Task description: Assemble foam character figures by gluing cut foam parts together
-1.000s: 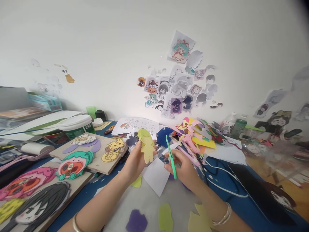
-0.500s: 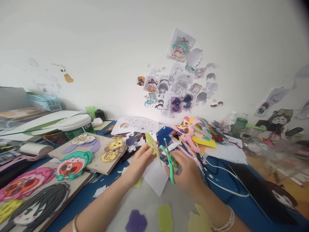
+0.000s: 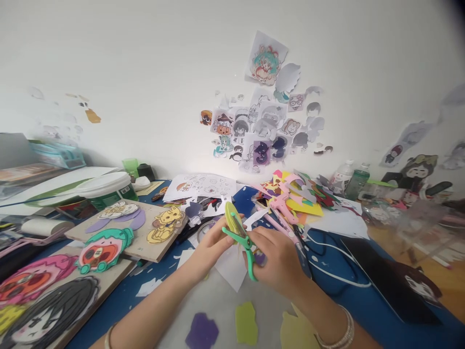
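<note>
Pinched in the fingers of my left hand (image 3: 210,249) is a yellow-green cut-out piece (image 3: 230,211), held upright above the work mat. My right hand (image 3: 278,259) grips green-handled scissors (image 3: 248,245), their blades up against the piece; whether they are cutting into it I cannot tell. A white paper sheet (image 3: 232,274) lies beneath both hands. Closer to me on the grey mat (image 3: 221,310) lie a purple piece (image 3: 202,330), a lime-green piece (image 3: 246,323) and a pale yellow piece (image 3: 296,330).
On the left, boards (image 3: 160,251) carry layered cartoon cut-outs, with a white-lidded tub (image 3: 109,186) behind. A pink glue gun (image 3: 284,207) rests by a heap of coloured scraps (image 3: 303,191). A white cable (image 3: 339,278) and a dark flat slab (image 3: 388,281) lie at right.
The scissors have moved left to meet the yellow-green piece, and my right hand has come nearer my left. The whole view has shifted slightly.
</note>
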Available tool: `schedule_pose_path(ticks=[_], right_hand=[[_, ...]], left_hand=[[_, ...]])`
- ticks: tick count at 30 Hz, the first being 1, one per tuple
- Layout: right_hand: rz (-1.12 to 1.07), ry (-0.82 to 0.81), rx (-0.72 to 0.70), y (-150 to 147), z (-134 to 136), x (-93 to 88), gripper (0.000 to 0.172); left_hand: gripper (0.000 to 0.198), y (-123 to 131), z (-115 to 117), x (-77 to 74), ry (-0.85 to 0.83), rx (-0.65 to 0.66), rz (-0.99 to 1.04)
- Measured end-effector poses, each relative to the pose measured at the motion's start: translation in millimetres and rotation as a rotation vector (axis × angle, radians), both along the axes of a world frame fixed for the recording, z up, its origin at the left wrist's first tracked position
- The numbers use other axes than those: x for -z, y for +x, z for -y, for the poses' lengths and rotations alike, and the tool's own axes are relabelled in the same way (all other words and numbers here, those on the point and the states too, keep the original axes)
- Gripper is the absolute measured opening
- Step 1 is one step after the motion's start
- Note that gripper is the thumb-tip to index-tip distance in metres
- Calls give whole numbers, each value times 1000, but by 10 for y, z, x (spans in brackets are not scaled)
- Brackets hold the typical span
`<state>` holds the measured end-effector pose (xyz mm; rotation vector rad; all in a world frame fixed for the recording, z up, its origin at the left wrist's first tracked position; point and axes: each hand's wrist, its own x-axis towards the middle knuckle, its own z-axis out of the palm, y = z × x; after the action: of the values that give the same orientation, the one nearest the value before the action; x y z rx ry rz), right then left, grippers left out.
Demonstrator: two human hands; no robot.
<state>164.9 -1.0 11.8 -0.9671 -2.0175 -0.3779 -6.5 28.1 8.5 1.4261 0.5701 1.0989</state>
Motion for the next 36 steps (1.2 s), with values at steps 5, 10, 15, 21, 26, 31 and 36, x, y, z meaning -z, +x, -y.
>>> schedule_pose_path(ticks=[5, 10, 15, 21, 26, 31, 36], right_hand=[[-29, 50, -17, -8, 14, -18, 27], [-16, 72, -11, -5, 20, -28, 28], [25, 101, 10, 3, 12, -16, 32], [49, 81, 35, 11, 20, -19, 32], [53, 132, 46, 1, 27, -33, 31], [82, 197, 73, -1, 28, -37, 32], [105, 237, 93, 8, 30, -27, 32]], left_hand=[[44, -4, 13, -25, -3, 33, 43], [44, -6, 29, -46, -27, 43, 48], [40, 1, 38, -31, -28, 47, 50], [38, 19, 50, -34, -13, 29, 73], [34, 19, 48, -5, 22, 14, 68], [33, 5, 32, 42, 34, -11, 60], [31, 15, 33, 42, 33, -36, 60]])
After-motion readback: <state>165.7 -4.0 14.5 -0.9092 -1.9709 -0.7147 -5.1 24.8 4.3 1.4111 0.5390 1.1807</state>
